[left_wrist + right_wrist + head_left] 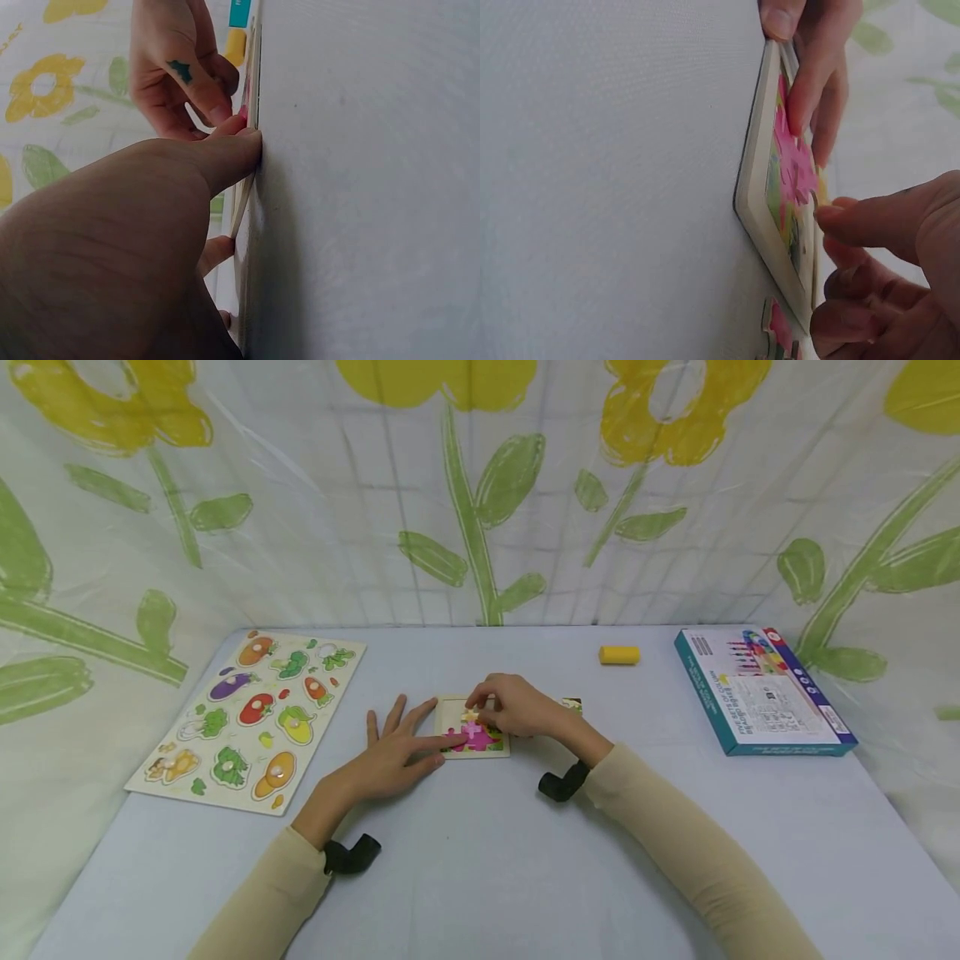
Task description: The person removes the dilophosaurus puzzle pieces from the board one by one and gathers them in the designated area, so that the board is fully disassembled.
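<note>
A small jigsaw puzzle in a pale wooden frame (450, 703) lies mid-table, with pink and green pieces (791, 161) filling its near part. My left hand (392, 762) is spread at the frame's left side. Its index finger presses on the pink pieces, and the thumb touches the near edge of the frame. Over the puzzle, my right hand (517, 706) pinches a small yellow puzzle piece (470, 715) between thumb and index finger. That piece is partly hidden by the fingertips (829, 216) in the right wrist view.
A board of vegetable pictures (258, 727) lies to the left. At the back right stand a yellow cylinder (618, 655) and a teal-sided box (765, 693). A loose puzzle piece (572, 703) lies behind my right wrist; a pink piece (780, 324) lies beside the frame.
</note>
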### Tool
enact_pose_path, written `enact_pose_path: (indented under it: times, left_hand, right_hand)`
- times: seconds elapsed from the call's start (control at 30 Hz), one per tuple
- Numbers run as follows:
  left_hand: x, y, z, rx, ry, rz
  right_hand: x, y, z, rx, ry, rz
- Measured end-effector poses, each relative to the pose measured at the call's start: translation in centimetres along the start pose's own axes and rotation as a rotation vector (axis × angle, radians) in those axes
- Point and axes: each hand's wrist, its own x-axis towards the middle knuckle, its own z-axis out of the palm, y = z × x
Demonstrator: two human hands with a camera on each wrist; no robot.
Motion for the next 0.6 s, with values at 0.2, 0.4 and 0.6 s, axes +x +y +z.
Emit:
enact_pose_path:
  times: [0.2, 0.4, 0.6]
  left_hand:
    - [-0.07, 0.00, 0.04, -0.005, 0.002, 0.007]
    - [-0.05, 0.08, -0.04, 0.000, -0.002, 0.008]
    - [-0.08, 0.10, -0.10, -0.002, -0.005, 0.002]
  right_hand:
    - [-0.22, -0.04, -0.14, 0.087, 0.004, 0.035]
    - [-0.23, 0.06, -0.23, 0.123, 0.021, 0.028]
    - [-0.21, -0.23, -0.28, 0.122, 0.040, 0.077]
